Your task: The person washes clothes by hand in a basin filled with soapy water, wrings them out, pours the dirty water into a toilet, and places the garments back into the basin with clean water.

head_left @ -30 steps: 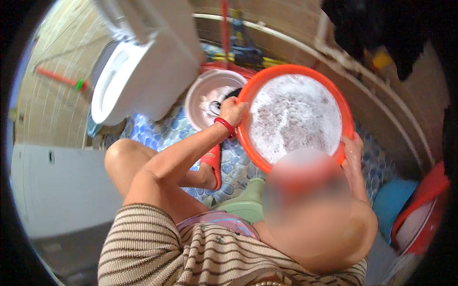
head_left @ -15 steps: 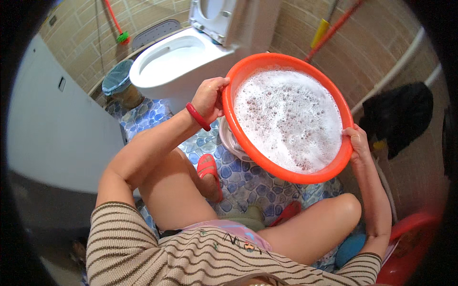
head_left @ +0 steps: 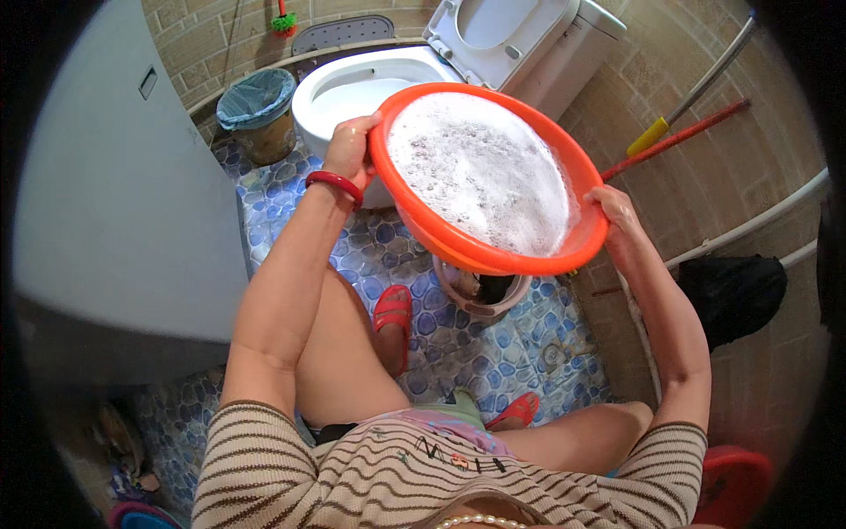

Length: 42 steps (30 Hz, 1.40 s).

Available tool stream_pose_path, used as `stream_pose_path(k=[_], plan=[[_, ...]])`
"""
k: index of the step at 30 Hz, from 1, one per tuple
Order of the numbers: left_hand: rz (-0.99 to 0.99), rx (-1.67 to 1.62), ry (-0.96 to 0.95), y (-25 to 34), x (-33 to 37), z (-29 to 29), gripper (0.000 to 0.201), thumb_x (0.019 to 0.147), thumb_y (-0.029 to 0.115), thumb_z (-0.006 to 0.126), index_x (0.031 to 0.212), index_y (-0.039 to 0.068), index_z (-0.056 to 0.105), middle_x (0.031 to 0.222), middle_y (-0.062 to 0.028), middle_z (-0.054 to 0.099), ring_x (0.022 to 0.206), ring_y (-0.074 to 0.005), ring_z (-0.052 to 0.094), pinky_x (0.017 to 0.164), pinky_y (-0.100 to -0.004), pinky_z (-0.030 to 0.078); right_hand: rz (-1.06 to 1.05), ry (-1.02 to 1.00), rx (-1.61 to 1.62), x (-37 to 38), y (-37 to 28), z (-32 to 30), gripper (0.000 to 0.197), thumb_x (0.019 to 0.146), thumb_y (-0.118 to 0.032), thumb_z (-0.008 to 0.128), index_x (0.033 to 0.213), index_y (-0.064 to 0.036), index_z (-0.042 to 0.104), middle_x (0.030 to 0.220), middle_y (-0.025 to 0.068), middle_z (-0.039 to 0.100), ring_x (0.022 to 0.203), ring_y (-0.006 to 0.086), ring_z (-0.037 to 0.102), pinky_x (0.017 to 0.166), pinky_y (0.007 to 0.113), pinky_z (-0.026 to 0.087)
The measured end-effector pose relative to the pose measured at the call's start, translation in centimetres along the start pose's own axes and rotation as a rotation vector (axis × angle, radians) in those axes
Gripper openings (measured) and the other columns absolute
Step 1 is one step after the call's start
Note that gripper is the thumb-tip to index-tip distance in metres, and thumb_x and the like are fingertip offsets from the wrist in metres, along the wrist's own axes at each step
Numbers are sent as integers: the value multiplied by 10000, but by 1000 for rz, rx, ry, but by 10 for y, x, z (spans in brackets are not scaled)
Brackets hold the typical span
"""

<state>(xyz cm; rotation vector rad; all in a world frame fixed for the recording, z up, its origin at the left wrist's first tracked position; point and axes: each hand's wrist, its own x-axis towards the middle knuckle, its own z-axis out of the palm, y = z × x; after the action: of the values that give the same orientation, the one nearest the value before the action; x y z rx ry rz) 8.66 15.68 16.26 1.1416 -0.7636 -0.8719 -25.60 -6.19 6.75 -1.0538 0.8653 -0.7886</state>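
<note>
An orange-red plastic basin [head_left: 423,212] hangs in the air before me, held between both hands and tilted away toward the toilet. White suds [head_left: 476,167] with many bubbles cover the water in it. My left hand [head_left: 352,150] is closed on the basin's left rim, a red bangle on that wrist. On the right rim my right hand [head_left: 617,212] grips with the thumb over the edge. The far side of the basin overlaps the front of the white toilet bowl [head_left: 352,88], whose lid and seat [head_left: 498,40] are raised.
Partly under the basin, a pale tub [head_left: 493,304] with dark cloth stands on the blue pebble-patterned floor [head_left: 423,344]. A lined waste bin [head_left: 256,110] sits left of the toilet. Long handles [head_left: 679,137] lean on the right wall, near pipes and a black cloth [head_left: 731,295]. A grey cabinet [head_left: 132,194] stands left.
Both hands have carried the basin left and slightly farther from me, and it now overlaps the toilet bowl. More of the tub beneath shows. The view has shifted too.
</note>
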Motion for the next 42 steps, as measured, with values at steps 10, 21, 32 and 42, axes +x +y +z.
stream_pose_path(k=[10, 21, 32, 42], plan=[[27, -351, -23, 8, 30, -45, 214, 892, 128, 465, 1016, -25, 548, 941, -138, 630, 838, -196, 624, 758, -310, 520, 62, 21, -90, 26, -84, 59, 125, 694, -11, 540, 794, 65, 547, 744, 158, 584, 613, 270, 586, 553, 374, 499], [-49, -598, 145, 37, 56, -58, 134, 867, 102, 474, 749, 43, 497, 619, -13, 529, 442, -79, 420, 363, -191, 283, 4, -136, 83, 64, -176, 113, 93, 700, -5, 579, 688, -42, 495, 619, 44, 530, 456, 147, 518, 347, 224, 423], [-139, -1111, 268, 26, 74, -90, 100, 818, 20, 451, 868, 57, 530, 713, -11, 556, 484, -53, 460, 380, -135, 305, 24, -216, 93, 89, -235, 192, 114, 787, -79, 613, 717, -55, 527, 567, -3, 553, 395, 44, 492, 301, 114, 367], [-279, -1392, 365, 17, 86, -84, 109, 816, -11, 444, 829, 48, 536, 639, -17, 539, 448, -72, 463, 358, -137, 308, -119, -123, -54, 131, -281, 260, 168, 839, -189, 567, 771, -39, 533, 560, 41, 529, 407, 68, 456, 337, 166, 354]])
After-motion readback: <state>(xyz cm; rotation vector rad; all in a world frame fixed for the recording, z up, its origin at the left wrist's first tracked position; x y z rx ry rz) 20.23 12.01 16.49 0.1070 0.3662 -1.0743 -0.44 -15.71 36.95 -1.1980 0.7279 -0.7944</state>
